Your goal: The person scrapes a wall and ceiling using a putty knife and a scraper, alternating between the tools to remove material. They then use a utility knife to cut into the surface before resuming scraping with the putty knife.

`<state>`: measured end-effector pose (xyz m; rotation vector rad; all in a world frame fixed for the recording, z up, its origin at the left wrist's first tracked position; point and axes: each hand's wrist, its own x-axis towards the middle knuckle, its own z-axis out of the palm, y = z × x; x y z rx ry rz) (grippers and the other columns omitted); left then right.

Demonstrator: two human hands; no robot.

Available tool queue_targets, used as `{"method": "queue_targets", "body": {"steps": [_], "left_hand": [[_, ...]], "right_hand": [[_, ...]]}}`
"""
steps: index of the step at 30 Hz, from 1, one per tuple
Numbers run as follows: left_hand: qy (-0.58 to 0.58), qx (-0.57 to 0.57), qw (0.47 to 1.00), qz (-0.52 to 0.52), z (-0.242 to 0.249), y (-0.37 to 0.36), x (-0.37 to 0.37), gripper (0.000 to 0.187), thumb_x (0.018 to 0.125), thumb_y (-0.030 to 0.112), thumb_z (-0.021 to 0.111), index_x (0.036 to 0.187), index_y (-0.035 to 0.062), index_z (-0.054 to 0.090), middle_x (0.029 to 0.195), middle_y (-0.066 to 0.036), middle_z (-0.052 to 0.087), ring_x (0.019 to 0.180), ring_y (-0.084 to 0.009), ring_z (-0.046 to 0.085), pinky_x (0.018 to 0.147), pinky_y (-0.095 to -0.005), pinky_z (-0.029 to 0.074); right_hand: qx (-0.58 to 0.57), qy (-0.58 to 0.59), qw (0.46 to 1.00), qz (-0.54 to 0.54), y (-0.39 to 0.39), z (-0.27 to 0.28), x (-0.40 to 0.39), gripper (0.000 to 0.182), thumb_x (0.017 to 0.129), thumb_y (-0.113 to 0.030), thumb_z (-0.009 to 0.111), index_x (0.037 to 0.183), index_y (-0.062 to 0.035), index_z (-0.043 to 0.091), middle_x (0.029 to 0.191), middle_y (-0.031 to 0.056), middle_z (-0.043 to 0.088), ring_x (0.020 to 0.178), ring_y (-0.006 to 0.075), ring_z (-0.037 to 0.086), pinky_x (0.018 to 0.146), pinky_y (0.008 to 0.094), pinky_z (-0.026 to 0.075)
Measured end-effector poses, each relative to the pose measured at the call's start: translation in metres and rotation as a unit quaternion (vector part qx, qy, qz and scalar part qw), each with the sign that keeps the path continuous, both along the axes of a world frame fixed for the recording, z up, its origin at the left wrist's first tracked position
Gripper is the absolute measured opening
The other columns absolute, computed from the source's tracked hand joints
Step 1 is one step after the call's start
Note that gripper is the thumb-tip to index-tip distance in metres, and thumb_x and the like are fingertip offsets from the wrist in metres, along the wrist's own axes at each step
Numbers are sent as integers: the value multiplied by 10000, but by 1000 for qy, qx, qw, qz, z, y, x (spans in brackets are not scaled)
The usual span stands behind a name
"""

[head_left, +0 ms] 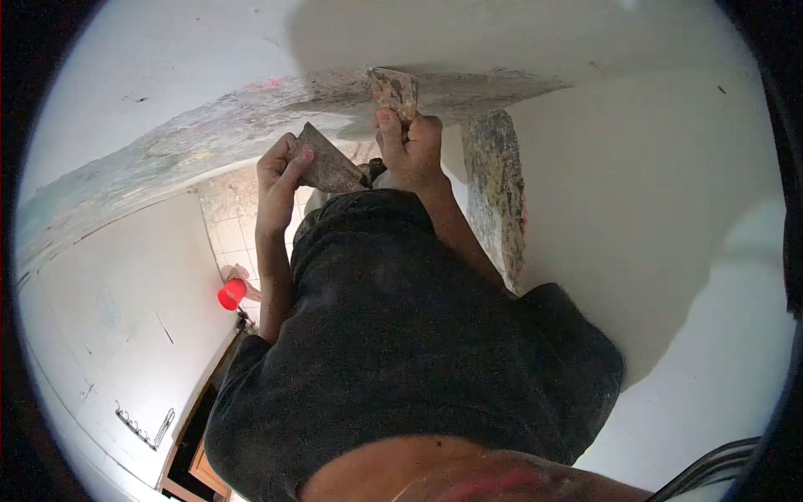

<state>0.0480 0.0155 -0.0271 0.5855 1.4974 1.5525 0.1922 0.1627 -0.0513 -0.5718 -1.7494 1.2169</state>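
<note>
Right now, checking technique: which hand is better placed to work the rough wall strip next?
Right: the right hand holds its putty knife against the rough strip; the left hand holds the wider scraper lower down.

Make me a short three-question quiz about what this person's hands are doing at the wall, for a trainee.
1. True or false: the right hand presses a putty knife against the rough grey strip of the wall.
2. What does the left hand hold? A) a red cup B) a second, wider scraper blade C) nothing
3. What colour is the cup lower down by the tiles?

Key: 1 true; 2 B; 3 red.
</note>
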Motion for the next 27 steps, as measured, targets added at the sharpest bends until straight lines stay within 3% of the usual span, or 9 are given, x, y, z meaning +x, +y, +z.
{"method": "queue_targets", "body": {"steps": [3, 6, 12, 15, 18, 21, 27], "left_hand": [[3, -1, 1000, -4, 3, -2, 2, 148, 919, 137, 572, 812, 69, 495, 722, 33, 509, 646, -40, 496, 586, -205, 441], [12, -15, 1000, 7, 9, 0, 6, 149, 917, 143, 575, 811, 72, 497, 720, 31, 512, 635, -40, 496, 578, -201, 440], [-1, 0, 1000, 11, 3, -2, 5, 150, 912, 147, 577, 804, 83, 497, 717, 39, 507, 619, -29, 477, 544, -192, 405], [-4, 2, 1000, 11, 5, -2, 6, 152, 913, 148, 576, 802, 84, 495, 714, 44, 499, 618, -24, 471, 540, -192, 397], [14, -4, 1000, -2, 4, -2, 3, 153, 914, 150, 577, 803, 84, 496, 717, 44, 500, 627, -25, 477, 552, -193, 409], [20, -12, 1000, -7, 5, -3, 2, 145, 910, 155, 578, 811, 82, 501, 735, 33, 509, 650, -39, 493, 582, -205, 428], [-4, -14, 1000, -17, 2, -5, 2, 134, 907, 164, 578, 833, 77, 508, 763, 16, 524, 686, -62, 522, 629, -230, 457]], "right_hand": [[-193, 23, 976, 95, -9, 3, 4, 335, 979, -250, 535, 752, -13, 602, 485, 5, 496, 411, 79, 474, 406, 268, 363], [-54, -17, 997, 57, 1, -2, 3, 337, 984, -246, 527, 756, -10, 601, 491, 8, 500, 402, 77, 456, 396, 267, 346], [-68, -8, 995, 70, 4, 3, 4, 342, 990, -242, 516, 758, -5, 600, 490, 10, 494, 397, 75, 446, 389, 269, 333], [-189, 20, 976, 111, -4, 9, 3, 333, 986, -241, 521, 766, -3, 599, 479, 8, 483, 396, 74, 447, 392, 268, 338], [4, 1, 1000, 23, 0, 0, -4, 322, 993, -227, 505, 777, -4, 589, 461, 1, 461, 379, 70, 428, 378, 273, 319], [-112, 12, 989, 92, 0, 1, -1, 323, 997, -230, 494, 778, -8, 577, 451, -2, 452, 369, 67, 423, 373, 268, 317], [-143, 15, 983, 116, 1, 13, 3, 336, 1008, -227, 473, 765, -14, 565, 444, -7, 435, 355, 67, 408, 360, 257, 306]]}}
